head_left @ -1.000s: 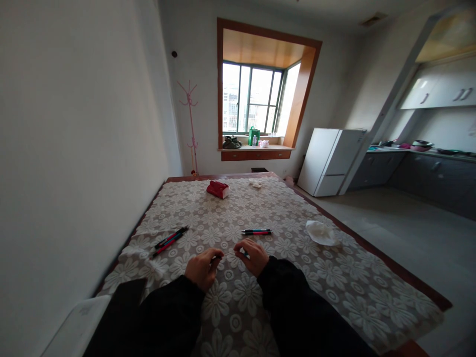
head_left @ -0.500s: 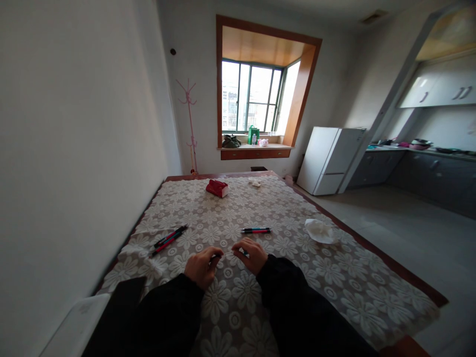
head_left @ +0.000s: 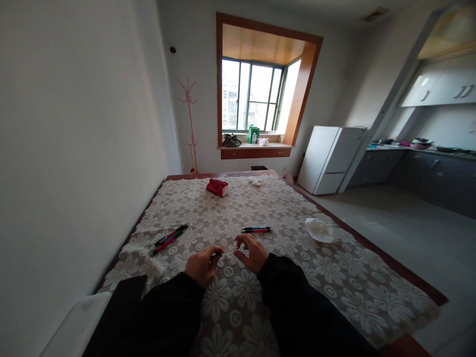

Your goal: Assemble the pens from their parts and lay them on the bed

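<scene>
My left hand [head_left: 202,266] is closed in a pinch above the flowered tablecloth [head_left: 235,292]. A small dark piece shows at its fingertips, too little of it to name. Facing it is my right hand [head_left: 253,253], thumb and forefinger parted, with a small bluish piece partly hidden inside the curled fingers. A gap separates the two hands. Just beyond the right hand lie a couple of pens [head_left: 256,229], side by side, black with teal and red. Farther left, more pens [head_left: 170,239] of the same look rest together at a slant.
Crumpled white tissue [head_left: 320,231] lies to the right. A red tissue pack [head_left: 217,187] and a small white scrap [head_left: 255,182] sit toward the far edge. By my left forearm are a black flat object [head_left: 122,297] and a white box-like object [head_left: 76,322]. A wall borders the left side.
The thumb and forefinger of my right hand have spread apart from a pinch. My left hand keeps its pinch in nearly the same spot. The pens have not moved.
</scene>
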`<control>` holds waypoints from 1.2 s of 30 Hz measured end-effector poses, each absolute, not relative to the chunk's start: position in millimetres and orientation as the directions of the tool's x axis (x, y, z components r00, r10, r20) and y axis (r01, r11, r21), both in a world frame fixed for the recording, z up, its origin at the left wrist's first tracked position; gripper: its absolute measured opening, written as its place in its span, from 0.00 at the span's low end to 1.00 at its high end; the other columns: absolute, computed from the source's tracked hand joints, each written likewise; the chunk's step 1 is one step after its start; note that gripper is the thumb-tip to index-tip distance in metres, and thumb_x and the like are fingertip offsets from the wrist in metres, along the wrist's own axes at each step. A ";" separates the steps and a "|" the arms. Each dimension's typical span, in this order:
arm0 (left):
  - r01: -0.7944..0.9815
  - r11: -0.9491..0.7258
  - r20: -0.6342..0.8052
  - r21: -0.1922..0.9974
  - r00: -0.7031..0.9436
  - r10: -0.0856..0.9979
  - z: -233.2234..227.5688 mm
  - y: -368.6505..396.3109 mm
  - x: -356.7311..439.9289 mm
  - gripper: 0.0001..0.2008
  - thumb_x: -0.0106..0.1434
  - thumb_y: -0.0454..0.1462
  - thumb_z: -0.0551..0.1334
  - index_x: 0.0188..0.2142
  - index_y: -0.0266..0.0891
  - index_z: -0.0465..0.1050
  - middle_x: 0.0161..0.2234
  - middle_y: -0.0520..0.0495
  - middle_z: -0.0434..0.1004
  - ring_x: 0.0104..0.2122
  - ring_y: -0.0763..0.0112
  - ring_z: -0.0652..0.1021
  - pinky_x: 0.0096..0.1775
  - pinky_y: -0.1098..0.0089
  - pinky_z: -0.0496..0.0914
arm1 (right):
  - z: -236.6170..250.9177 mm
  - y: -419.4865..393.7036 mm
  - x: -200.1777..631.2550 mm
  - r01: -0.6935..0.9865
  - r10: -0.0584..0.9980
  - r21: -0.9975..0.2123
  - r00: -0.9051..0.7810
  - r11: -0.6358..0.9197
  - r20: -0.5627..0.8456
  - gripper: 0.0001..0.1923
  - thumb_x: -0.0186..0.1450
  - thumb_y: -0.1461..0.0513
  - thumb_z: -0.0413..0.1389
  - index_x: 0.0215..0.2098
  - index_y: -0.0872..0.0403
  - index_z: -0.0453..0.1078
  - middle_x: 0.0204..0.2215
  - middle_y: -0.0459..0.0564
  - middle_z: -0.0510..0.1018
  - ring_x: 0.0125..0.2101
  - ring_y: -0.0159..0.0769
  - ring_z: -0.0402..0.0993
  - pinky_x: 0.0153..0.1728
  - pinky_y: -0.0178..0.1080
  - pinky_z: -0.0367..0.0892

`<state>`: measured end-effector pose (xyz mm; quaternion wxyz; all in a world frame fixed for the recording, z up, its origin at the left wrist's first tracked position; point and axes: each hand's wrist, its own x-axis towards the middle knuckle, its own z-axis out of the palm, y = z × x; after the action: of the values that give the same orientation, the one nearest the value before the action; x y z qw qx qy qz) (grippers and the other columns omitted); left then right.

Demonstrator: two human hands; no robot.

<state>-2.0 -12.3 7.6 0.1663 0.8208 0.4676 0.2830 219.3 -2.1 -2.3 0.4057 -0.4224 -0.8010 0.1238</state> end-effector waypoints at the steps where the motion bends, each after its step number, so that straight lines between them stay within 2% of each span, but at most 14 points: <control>1: 0.674 -0.509 0.312 0.536 0.402 0.861 7.9 -12.3 -2.0 0.12 0.61 0.33 0.55 0.42 0.46 0.70 0.39 0.53 0.79 0.36 0.72 0.79 0.37 0.75 0.70 | -2.0 -3.4 219.7 0.596 0.784 -0.539 -0.283 0.595 0.553 0.13 0.58 0.64 0.56 0.42 0.52 0.62 0.33 0.48 0.72 0.37 0.40 0.68 0.41 0.42 0.64; 8: 0.684 -0.508 0.321 0.524 0.394 0.861 7.3 -11.7 -2.1 0.12 0.60 0.33 0.55 0.42 0.46 0.70 0.39 0.53 0.80 0.35 0.72 0.79 0.35 0.75 0.70 | 8.0 -13.0 222.0 0.598 0.763 -0.515 -0.283 0.614 0.581 0.08 0.59 0.69 0.45 0.36 0.53 0.58 0.31 0.48 0.66 0.34 0.38 0.64 0.39 0.41 0.60; 16: 0.694 -0.486 0.287 0.531 0.393 0.874 12.6 -12.5 -1.8 0.11 0.61 0.33 0.55 0.42 0.46 0.70 0.39 0.53 0.80 0.35 0.71 0.79 0.36 0.74 0.70 | 8.1 -6.3 221.5 0.634 0.746 -0.447 -0.336 0.631 0.575 0.07 0.61 0.69 0.47 0.36 0.53 0.61 0.31 0.49 0.69 0.35 0.40 0.64 0.39 0.41 0.58; 36: 0.679 -0.473 0.290 0.561 0.374 0.881 6.8 -11.6 -2.2 0.11 0.60 0.33 0.55 0.42 0.46 0.71 0.39 0.52 0.79 0.36 0.70 0.79 0.37 0.73 0.71 | 7.6 -7.1 220.6 0.626 0.739 -0.437 -0.370 0.646 0.563 0.07 0.62 0.69 0.49 0.38 0.53 0.62 0.32 0.49 0.71 0.36 0.40 0.66 0.40 0.41 0.58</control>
<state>-2.2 -11.6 6.8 0.1771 0.8098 0.4816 0.2846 220.6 -7.1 7.6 0.3787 -0.4141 -0.8243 0.0747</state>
